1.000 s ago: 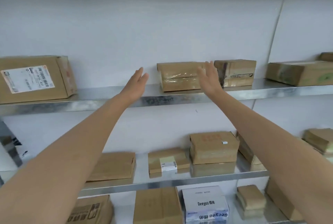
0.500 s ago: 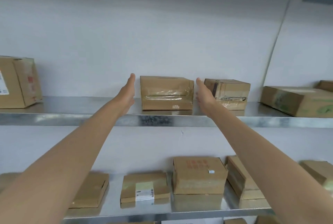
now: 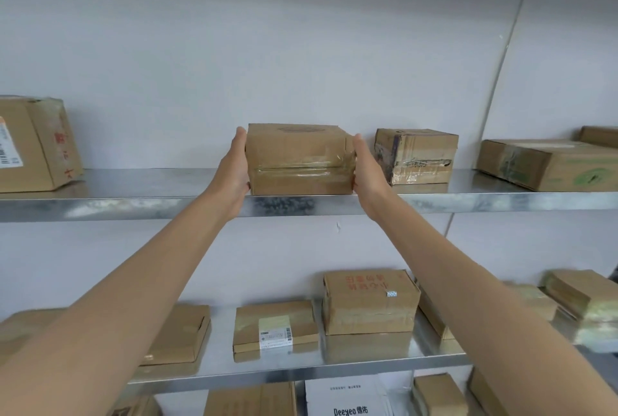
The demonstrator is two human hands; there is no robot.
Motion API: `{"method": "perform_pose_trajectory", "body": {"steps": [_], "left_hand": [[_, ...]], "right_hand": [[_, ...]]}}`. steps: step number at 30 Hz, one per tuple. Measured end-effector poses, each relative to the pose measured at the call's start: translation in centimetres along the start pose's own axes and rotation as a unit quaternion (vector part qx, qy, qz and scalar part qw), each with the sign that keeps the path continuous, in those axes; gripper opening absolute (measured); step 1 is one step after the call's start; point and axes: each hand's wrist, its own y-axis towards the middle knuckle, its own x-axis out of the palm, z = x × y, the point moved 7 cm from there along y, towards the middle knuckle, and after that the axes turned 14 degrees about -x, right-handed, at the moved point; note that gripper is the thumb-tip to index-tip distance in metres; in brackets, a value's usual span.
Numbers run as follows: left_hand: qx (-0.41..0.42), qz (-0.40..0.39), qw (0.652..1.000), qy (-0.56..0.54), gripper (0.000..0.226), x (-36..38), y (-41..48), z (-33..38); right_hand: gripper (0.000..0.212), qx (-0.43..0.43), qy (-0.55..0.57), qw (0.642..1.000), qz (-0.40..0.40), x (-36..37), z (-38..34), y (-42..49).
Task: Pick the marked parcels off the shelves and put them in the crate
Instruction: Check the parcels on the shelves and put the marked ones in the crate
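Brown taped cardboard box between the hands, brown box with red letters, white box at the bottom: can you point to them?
Brown taped cardboard box (image 3: 299, 161): head view, taped front face.
Brown box with red letters (image 3: 369, 313): head view, front face.
White box (image 3: 347, 395): head view, white face above the printed name.

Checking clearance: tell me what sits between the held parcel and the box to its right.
In the head view, only the right hand, pressed on the parcel; the box stands apart.

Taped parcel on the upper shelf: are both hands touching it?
Touching. Head view: left hand lies flat on one end of the taped parcel, right hand on the other.
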Motion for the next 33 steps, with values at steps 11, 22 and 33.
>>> {"method": "perform_pose_trajectory", "body": {"steps": [11,22,33], "left_hand": [[-0.004,0.064,0.997,-0.049,0.023,-1.8,-0.5,0.3],[0.003,0.052,0.997,-0.049,0.007,-1.3,-0.6,1.2],[0.058,0.055,0.996,-0.026,0.022,-0.9,-0.7,2.2]], "right_hand": [[0.039,-0.028,-0.011,0.996,0.08,-1.6,-0.6,-0.3],[0.023,-0.028,0.044,0.998,0.045,-2.2,-1.3,-0.5],[0.026,-0.067,0.069,0.995,0.028,-2.7,-1.6,-0.3]]}}
